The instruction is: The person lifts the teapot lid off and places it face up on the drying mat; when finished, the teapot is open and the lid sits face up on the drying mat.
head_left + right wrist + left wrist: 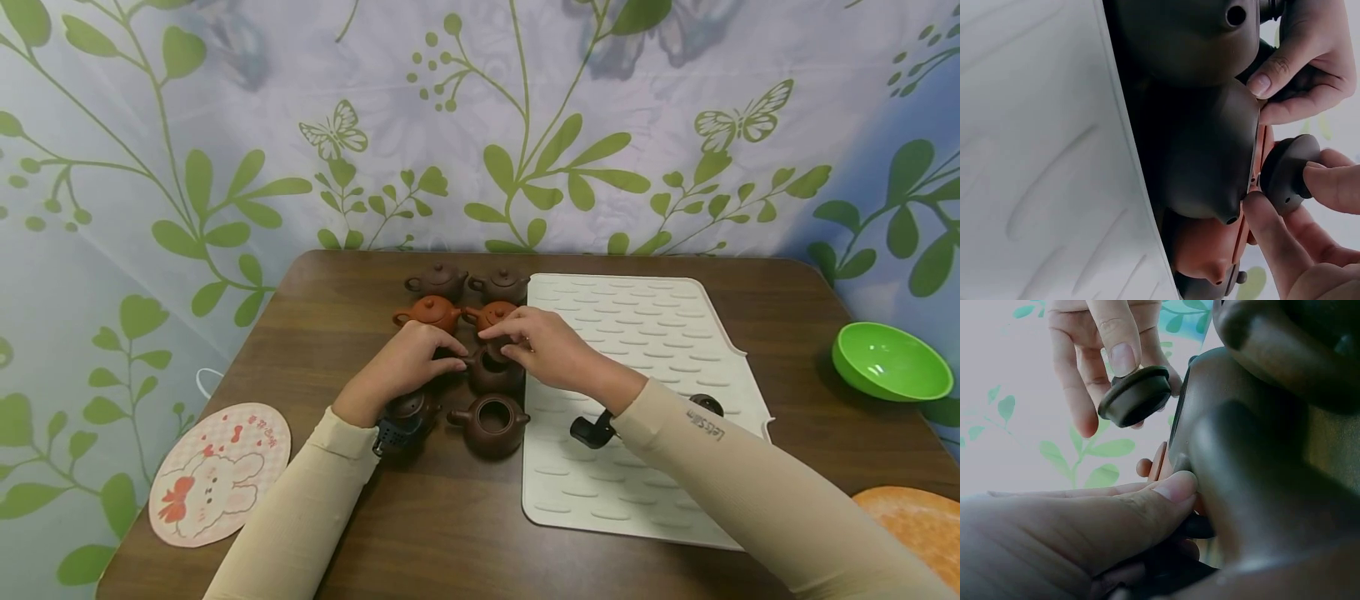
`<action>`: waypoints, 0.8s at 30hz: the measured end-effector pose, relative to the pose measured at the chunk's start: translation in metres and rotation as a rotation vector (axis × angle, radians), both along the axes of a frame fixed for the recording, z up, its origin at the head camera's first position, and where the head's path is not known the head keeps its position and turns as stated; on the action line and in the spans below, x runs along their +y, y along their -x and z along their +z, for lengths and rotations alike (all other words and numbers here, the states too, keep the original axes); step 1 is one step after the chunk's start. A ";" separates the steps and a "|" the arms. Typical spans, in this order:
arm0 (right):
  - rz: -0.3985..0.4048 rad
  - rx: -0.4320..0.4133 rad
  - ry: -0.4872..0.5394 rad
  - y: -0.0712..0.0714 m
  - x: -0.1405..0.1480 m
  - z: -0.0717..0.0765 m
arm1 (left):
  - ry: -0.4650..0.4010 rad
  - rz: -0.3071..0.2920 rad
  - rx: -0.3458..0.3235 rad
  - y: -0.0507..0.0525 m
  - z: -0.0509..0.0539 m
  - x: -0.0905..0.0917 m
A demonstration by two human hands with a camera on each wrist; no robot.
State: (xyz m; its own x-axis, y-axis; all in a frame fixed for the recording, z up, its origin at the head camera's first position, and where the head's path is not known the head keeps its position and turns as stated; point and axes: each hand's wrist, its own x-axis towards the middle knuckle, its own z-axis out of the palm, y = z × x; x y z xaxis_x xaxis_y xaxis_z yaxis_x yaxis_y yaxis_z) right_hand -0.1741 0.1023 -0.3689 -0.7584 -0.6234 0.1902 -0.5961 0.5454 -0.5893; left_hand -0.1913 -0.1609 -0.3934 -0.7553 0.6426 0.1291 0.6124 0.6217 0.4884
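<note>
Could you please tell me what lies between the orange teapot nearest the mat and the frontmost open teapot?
Another lidless dark teapot stands between them in the head view; the right hand holds a lid near it.

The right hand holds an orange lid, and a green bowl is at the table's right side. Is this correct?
Not entirely: in the right wrist view, the right hand holds a dark lid, not orange. The green bowl is at the right side of the table.

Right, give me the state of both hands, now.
Left hand: closed, pinching an open dark teapot at its handle side.
Right hand: closed, holding a dark lid.
</note>
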 end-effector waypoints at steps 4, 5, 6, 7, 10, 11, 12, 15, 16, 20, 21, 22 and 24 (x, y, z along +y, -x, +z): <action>0.001 -0.019 0.000 0.001 0.003 -0.001 | -0.002 0.000 -0.006 0.000 0.000 -0.001; -0.006 -0.029 0.002 0.001 0.005 -0.001 | -0.001 0.001 -0.008 0.001 0.000 -0.001; -0.015 -0.043 0.006 0.001 0.006 -0.001 | -0.002 0.002 -0.009 0.001 0.000 -0.001; -0.025 -0.059 0.010 0.001 0.007 0.000 | -0.001 0.003 -0.009 0.001 0.000 -0.001; -0.050 -0.124 0.037 0.001 0.011 0.001 | 0.000 0.003 -0.009 0.001 0.000 -0.001; -0.055 -0.144 0.045 0.000 0.013 0.001 | 0.000 0.002 -0.008 0.001 0.000 0.000; -0.060 -0.163 0.053 0.000 0.015 0.001 | 0.000 0.001 -0.007 0.001 0.000 0.000; -0.067 -0.191 0.074 0.000 0.021 0.000 | -0.001 0.000 -0.006 0.001 -0.001 0.000; -0.069 -0.193 0.080 0.000 0.023 0.000 | -0.002 0.002 -0.006 0.001 -0.001 0.000; -0.090 -0.196 0.097 0.001 0.032 -0.001 | -0.006 0.008 -0.005 0.001 -0.002 -0.001; -0.096 -0.195 0.101 0.001 0.035 -0.002 | -0.008 0.008 -0.004 0.001 -0.002 -0.001; -0.102 -0.199 0.104 0.001 0.038 -0.002 | -0.008 0.009 -0.005 0.001 -0.002 -0.001; -0.122 -0.208 0.102 0.001 0.044 -0.002 | -0.009 0.009 -0.009 0.001 -0.002 -0.002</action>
State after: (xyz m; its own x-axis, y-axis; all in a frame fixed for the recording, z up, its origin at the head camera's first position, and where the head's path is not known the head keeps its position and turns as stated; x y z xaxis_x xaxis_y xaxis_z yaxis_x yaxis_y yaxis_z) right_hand -0.1753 0.1468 -0.3708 -0.8563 -0.5103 0.0794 -0.3897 0.5376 -0.7478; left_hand -0.1925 -0.1625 -0.3953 -0.7625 0.6341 0.1285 0.6022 0.6228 0.4996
